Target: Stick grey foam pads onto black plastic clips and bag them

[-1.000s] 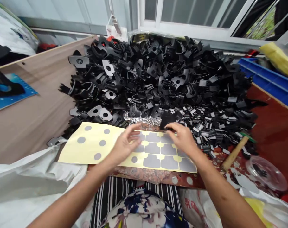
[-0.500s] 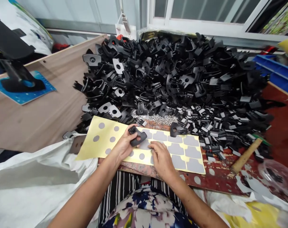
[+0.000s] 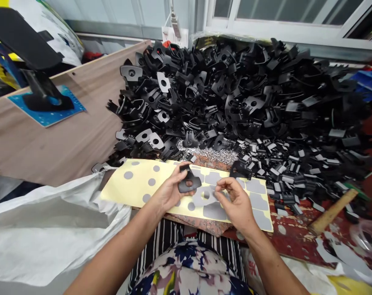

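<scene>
My left hand is closed round a black plastic part with a flat, rounded plate and a hole through it. Between the thumb and fingers of my right hand is a grey sticker with a round hole, lifted at its right end. Below both hands lies a yellow backing sheet with grey dots on its left and rows of grey stickers on its right. Another black plastic part rests at the sheet's far edge.
A large heap of black plastic parts fills the back. Small black-and-grey pieces and shiny metal bits lie before it. A wooden-handled tool is at right, a black stand on the wooden board at left.
My right hand has moved right and up from the sheet, drawing a grey sticker with it. The black part in my left hand has turned its flat plate toward me.
</scene>
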Demonstrator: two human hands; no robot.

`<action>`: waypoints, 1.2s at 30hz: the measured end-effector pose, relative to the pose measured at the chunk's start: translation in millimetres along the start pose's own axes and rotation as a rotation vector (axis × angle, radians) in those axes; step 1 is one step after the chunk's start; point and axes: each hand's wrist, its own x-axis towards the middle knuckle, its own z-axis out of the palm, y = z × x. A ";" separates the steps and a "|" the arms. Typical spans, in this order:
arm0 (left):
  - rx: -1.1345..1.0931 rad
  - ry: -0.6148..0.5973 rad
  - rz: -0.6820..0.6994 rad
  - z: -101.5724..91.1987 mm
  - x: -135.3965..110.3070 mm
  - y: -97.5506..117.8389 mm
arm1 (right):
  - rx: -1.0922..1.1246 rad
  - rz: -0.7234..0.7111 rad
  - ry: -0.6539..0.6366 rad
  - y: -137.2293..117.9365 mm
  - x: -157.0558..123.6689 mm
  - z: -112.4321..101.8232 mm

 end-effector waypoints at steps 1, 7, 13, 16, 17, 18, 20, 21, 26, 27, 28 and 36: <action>-0.016 -0.034 -0.028 4.6 -4.1 -2.5 | -0.038 -0.021 0.034 -0.7 0.4 1.4; -0.043 -0.163 -0.067 22.4 -10.8 -16.7 | -0.117 -0.077 0.058 0.8 3.5 5.8; -0.073 -0.181 -0.075 26.4 -10.9 -18.3 | -0.130 -0.083 0.069 10.4 2.5 6.9; -0.103 -0.177 -0.079 26.4 -10.5 -19.7 | -0.133 -0.084 0.069 9.8 1.6 8.5; -0.109 -0.173 -0.081 26.4 -10.2 -20.3 | -0.134 -0.086 0.068 9.0 1.4 9.1; -0.111 -0.169 -0.083 26.5 -9.8 -20.7 | -0.135 -0.087 0.068 8.2 1.3 9.7; -0.107 -0.163 -0.090 26.6 -9.1 -21.5 | -0.140 -0.090 0.067 6.9 1.5 10.8; -0.103 -0.162 -0.092 26.6 -8.7 -21.7 | -0.142 -0.092 0.067 6.5 1.6 11.3; -0.097 -0.165 -0.083 25.1 -8.1 -22.0 | -0.178 -0.121 0.069 6.2 1.9 12.7; -0.099 -0.170 -0.082 24.5 -8.6 -21.8 | -0.194 -0.136 0.068 5.6 1.8 12.6; -0.099 -0.175 -0.084 23.9 -9.3 -21.5 | -0.213 -0.153 0.067 4.6 1.7 12.5; 0.095 -0.090 0.099 28.1 -11.0 -38.3 | -0.471 -0.435 0.024 0.3 -2.6 20.3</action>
